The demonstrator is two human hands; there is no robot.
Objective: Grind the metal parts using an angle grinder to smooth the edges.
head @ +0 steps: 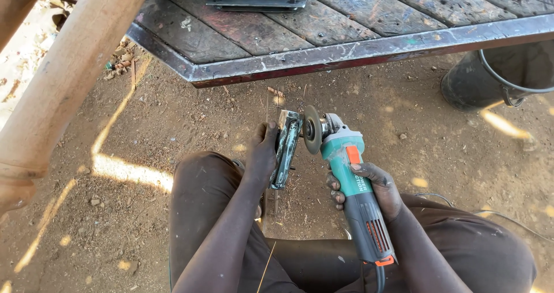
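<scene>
Metal bracket (285,148), a narrow dark piece with a shiny worn face, sits upright over the dirt between the person's knees, pinched along its left edge by the left hand (262,154). Right beside it is the grinding disc (312,129) of a teal angle grinder (352,183), close to the bracket's upper right edge; can't tell if they're touching. The right hand (369,186) is wrapped firmly round the grinder's body, cord trailing off near-right. Looks like the grinding step is on, working that top edge. Next move probably calls for a steady bracket and left fingers kept clear of the disc. Farther off: a steel-framed plank platform (323,53), a black bucket (496,76) far right, a wooden post (69,68) left.
</scene>
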